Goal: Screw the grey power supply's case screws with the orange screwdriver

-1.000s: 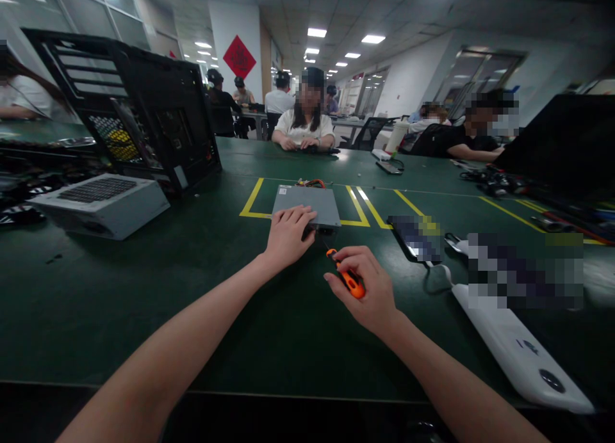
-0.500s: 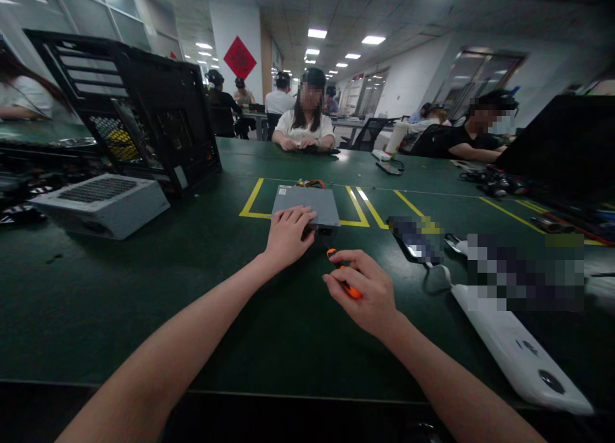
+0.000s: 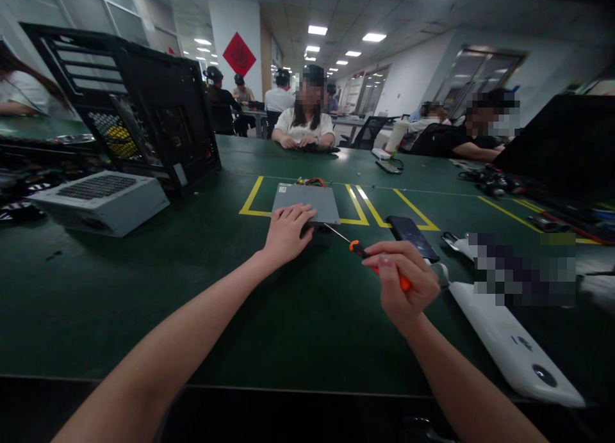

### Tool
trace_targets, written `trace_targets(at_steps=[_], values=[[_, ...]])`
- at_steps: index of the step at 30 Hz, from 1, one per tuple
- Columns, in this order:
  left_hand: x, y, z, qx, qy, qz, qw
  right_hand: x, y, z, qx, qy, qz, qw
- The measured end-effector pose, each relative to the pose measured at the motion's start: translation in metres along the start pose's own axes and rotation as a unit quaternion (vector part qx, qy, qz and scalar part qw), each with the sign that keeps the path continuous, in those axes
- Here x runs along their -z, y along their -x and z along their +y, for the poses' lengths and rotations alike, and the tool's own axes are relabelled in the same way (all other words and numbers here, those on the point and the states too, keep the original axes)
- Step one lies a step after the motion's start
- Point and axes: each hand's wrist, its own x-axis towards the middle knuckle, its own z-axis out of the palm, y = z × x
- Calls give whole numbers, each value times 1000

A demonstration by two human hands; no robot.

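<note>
A flat grey computer power supply (image 3: 319, 203) lies on the green table, with bundled coloured wires (image 3: 310, 182) at its far side. My left hand (image 3: 287, 233) rests on its near left part, fingers stretched over the top and thumb by the front edge. In my right hand (image 3: 406, 283), closed fingers hold an orange and black screwdriver (image 3: 356, 247) by the handle. Its thin shaft points left, and the tip is at the unit's near edge, by the right corner. Whether the tip touches a screw I cannot tell.
At left stand a larger grey power supply (image 3: 103, 200) and an open black computer case (image 3: 158, 110). A dark phone (image 3: 412, 237) and a white device (image 3: 516, 344) lie to the right. Yellow tape (image 3: 252, 200) marks the table. One person (image 3: 303, 126) sits opposite.
My right hand has moved right with the screwdriver, which now slants more sideways and shows its shaft. My left hand and the power supply have stayed in place.
</note>
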Motion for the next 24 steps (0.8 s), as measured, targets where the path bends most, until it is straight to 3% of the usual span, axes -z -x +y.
trace_targets(at_steps=[3,6,11,13,24], values=[[10,7,-3,-28,42,33,998,1,-5,3,-54,-14,36,998],[21,24,-9,-46,72,57,995,-1,-7,5,-82,-32,23,996],[20,46,-26,-88,0,-118,989,-5,-7,3,-105,-62,-33,992],[15,47,-31,-103,-23,-160,981,-5,-7,3,-108,-63,-44,991],[13,40,-22,-204,-139,-186,951,-5,-8,3,-109,-65,-37,991]])
